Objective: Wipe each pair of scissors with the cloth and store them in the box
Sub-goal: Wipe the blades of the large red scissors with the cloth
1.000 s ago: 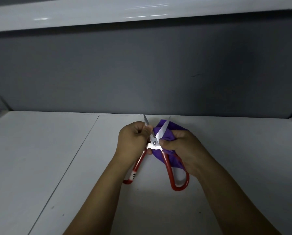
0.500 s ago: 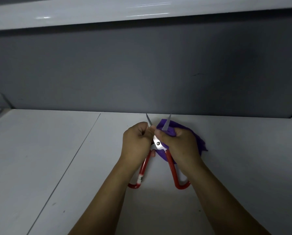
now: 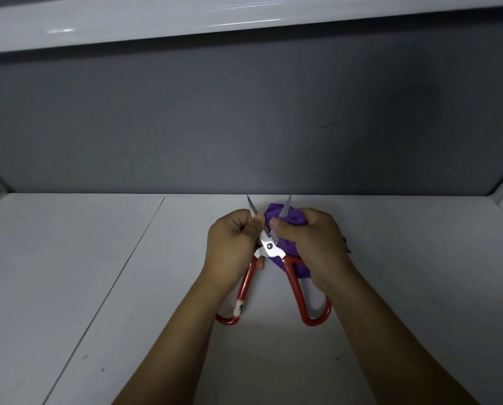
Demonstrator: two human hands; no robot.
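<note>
Your left grip curls round one blade of the open red-handled scissors while your right grip pinches the purple cloth onto the other, over the white bench.

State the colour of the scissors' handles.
The handles are red, one bearing a white label; seen best in the head view.

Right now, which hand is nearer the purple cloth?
Right. The right hand grips the cloth; the left hand pinches the scissors just beside it.
</note>
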